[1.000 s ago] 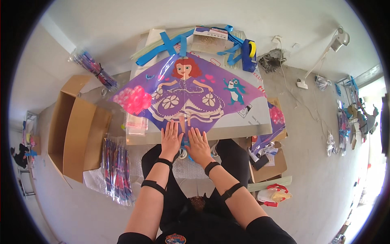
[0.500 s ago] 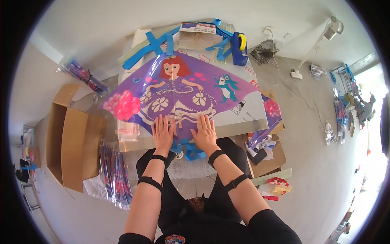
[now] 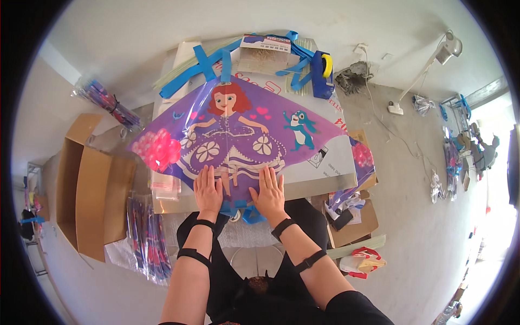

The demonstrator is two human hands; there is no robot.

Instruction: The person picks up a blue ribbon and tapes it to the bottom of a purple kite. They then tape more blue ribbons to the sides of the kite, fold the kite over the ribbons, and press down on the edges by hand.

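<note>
A purple kite (image 3: 246, 130) printed with a red-haired princess, a blue rabbit and pink balloons lies spread on the board-topped table (image 3: 336, 162). My left hand (image 3: 208, 189) rests flat on its lower part, left of the middle, fingers stretched out. On the other side of the middle my right hand (image 3: 268, 194) lies flat too, its fingers a little spread. Neither hand grips anything. Blue ribbon (image 3: 252, 215) hangs at the kite's bottom tip, by the table's near edge. More blue ribbon (image 3: 205, 62) is at the top tip.
At the back edge stand a small box (image 3: 265, 49) and a blue tape dispenser (image 3: 323, 81) with yellow tape. An open cardboard box (image 3: 92, 189) is on the left, near bagged folded kites (image 3: 147, 235). On the right, another carton (image 3: 357, 225) holds odds and ends.
Both hands stay flat on the kite's lower part. The whole scene sits slightly lower in the picture, as the view has shifted a little.
</note>
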